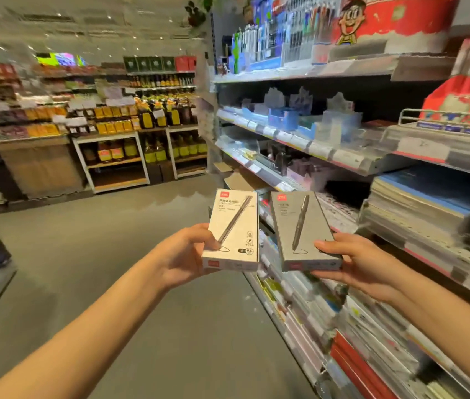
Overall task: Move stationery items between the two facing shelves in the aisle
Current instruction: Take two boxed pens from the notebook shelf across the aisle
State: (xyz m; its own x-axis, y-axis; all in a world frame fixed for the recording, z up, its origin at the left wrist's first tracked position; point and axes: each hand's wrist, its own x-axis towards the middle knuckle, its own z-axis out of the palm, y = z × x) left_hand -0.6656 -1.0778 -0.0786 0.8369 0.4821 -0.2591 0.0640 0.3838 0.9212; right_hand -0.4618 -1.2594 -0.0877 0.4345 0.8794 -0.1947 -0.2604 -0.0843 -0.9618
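Both hands closed on pen boxes — left hand [190, 251] white box [232, 230], right hand [354, 263] grey box [304, 230].

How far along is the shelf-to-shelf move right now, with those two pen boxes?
Done: both boxes are off a shelf. In hand: the left hand holds the white pen box, the right hand the grey pen box, both in mid-aisle beside the stationery shelf. Left: neither box is placed yet. The facing shelf is out of view.
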